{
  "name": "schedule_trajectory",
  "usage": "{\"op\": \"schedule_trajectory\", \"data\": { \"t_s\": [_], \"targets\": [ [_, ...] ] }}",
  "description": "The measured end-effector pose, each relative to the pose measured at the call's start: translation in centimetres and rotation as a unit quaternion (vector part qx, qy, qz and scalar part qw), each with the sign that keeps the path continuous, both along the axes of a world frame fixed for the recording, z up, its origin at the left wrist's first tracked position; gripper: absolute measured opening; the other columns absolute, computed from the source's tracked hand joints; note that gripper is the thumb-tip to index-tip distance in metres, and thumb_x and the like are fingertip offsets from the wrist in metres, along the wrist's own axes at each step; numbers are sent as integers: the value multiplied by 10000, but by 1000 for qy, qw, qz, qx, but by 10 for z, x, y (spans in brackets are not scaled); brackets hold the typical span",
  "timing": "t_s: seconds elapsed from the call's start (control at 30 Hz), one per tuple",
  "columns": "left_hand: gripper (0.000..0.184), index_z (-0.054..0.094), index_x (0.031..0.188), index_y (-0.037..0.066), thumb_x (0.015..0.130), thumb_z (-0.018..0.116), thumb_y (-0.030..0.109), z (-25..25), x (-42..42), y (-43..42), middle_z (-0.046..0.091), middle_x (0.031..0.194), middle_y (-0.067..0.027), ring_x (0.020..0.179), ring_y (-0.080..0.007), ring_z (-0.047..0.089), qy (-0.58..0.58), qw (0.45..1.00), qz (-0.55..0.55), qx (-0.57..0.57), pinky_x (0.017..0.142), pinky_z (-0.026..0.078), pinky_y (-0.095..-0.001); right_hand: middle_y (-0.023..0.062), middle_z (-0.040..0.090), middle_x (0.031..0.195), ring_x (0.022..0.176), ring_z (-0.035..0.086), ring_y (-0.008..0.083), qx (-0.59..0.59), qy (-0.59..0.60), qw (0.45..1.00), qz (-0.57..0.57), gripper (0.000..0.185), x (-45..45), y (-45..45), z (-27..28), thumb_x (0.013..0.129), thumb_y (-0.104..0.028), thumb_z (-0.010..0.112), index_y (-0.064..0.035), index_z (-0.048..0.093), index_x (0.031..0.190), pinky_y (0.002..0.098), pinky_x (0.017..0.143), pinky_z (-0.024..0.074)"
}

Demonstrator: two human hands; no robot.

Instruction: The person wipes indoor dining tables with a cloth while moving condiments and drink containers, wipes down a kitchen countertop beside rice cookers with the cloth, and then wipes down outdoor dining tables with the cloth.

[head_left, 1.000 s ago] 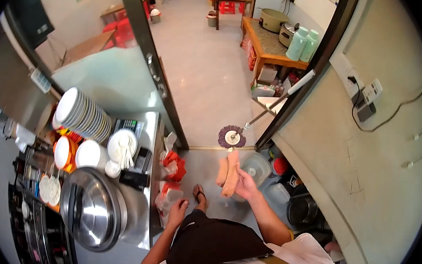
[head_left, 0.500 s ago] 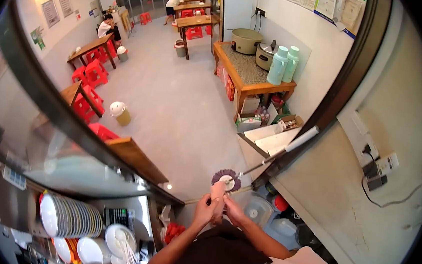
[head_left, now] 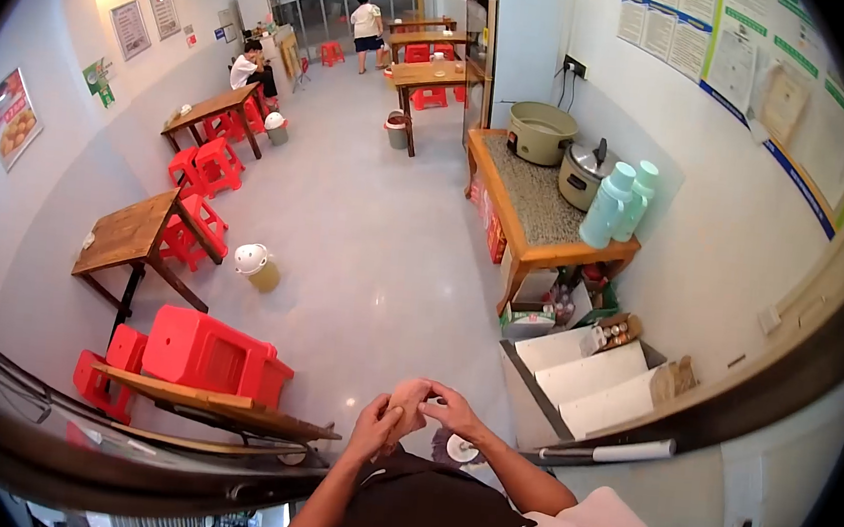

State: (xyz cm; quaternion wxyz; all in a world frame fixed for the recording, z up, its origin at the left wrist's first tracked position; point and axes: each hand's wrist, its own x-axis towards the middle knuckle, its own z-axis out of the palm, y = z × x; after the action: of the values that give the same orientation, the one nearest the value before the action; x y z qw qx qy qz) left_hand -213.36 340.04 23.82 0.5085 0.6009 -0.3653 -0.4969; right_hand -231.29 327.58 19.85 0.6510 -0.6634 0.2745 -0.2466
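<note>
In front of a dark apron [head_left: 420,514], my two hands meet on a pale pinkish, soft-looking piece [head_left: 410,397] whose kind I cannot make out. My left hand [head_left: 373,428] is closed around its lower left side. The fingers of my right hand [head_left: 456,413] pinch its upper right edge. Just below my right forearm, a round mop head [head_left: 461,449] with purple fringe and a white centre lies on the floor, partly hidden.
On the right stands a wooden table [head_left: 520,234] with a large pot [head_left: 542,133], a rice cooker [head_left: 584,172] and two green flasks [head_left: 608,206]. Red stools [head_left: 204,350], wooden tables [head_left: 133,233] and a lidded bin [head_left: 258,266] line the left. Two people [head_left: 366,26] are farther back.
My view has moved forward through the doorway, and the shelf of plates has dropped mostly out of sight. The pinkish piece looks wider now. The standing person at the back has straightened up.
</note>
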Motion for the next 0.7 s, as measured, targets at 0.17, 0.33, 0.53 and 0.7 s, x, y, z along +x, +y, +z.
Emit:
{"op": "schedule_trajectory", "data": {
  "t_s": [0.17, 0.33, 0.53, 0.7],
  "targets": [
    [244, 624, 1157, -12, 972, 599, 146, -60, 43, -100, 673, 960, -91, 889, -152, 622, -77, 993, 79, -45, 814, 513, -309, 179, 693, 1162, 1069, 656, 271, -114, 139, 979, -100, 473, 36, -78, -49, 926, -300, 699, -27, 623, 1306, 378, 940, 520],
    [390, 581, 1294, -3, 937, 628, 145, -86, 70, -241, 689, 1055, -126, 962, -209, 654, -190, 981, -20, -24, 850, 526, -347, 72, 678, 1164, 1112, 633, 198, 298, -78, 944, -118, 413, 92, -161, -63, 1051, -358, 541, -41, 599, 1310, 366, 969, 507],
    [533, 481, 1451, 6, 956, 637, 128, -90, 90, -396, 654, 1244, -104, 1094, -198, 636, -14, 959, -273, -72, 938, 524, -347, 127, 663, 1178, 1087, 646, 218, 373, -161, 871, -277, 423, 101, -304, -80, 1069, -357, 470, -5, 566, 1283, 394, 950, 524],
    [475, 514, 1427, 31, 978, 604, 158, -82, 136, -481, 678, 1237, -117, 989, -179, 665, -12, 964, -256, 74, 839, 541, -321, 121, 676, 1115, 996, 665, 243, 349, -169, 787, -480, 384, 35, -399, -124, 1043, -316, 463, -14, 576, 1253, 414, 898, 542]
  ]
}}
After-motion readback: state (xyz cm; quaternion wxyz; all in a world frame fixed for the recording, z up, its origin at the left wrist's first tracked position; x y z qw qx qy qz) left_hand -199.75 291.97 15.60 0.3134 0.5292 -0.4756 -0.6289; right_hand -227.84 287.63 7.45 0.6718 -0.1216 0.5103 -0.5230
